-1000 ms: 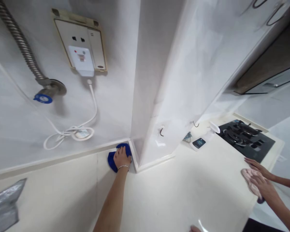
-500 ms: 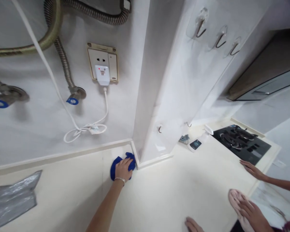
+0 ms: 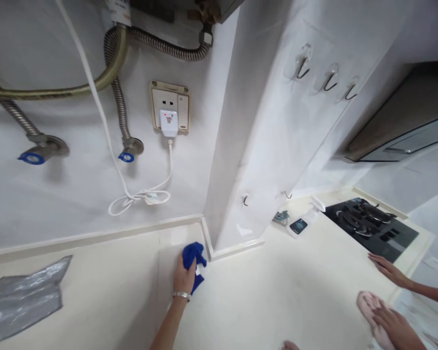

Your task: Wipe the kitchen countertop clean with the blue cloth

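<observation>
My left hand [image 3: 184, 279], with a bracelet at the wrist, is closed around a bunched dark blue cloth [image 3: 193, 253]. The cloth is at the cream countertop [image 3: 124, 287] near the inner corner where the wall meets the pillar. A small white tag shows on the cloth. At the bottom edge of the view only the fingertips of my right hand [image 3: 290, 345] show, stretched over the countertop with nothing seen in them. A crumpled silver-grey sheet [image 3: 25, 296] lies on the counter at the left.
A co-worker's hand [image 3: 387, 270] rests by the gas hob [image 3: 372, 226]; their other hand holds a pink cloth [image 3: 367, 301]. A spray bottle [image 3: 302, 223] stands behind the pillar [image 3: 237, 146]. A plugged-in charger [image 3: 168, 121], looped cable and water valves [image 3: 127, 154] line the wall.
My left hand has drawn back slightly from the corner and gathered the blue cloth up. My right hand has slid further out of view. The camera view has shifted a little.
</observation>
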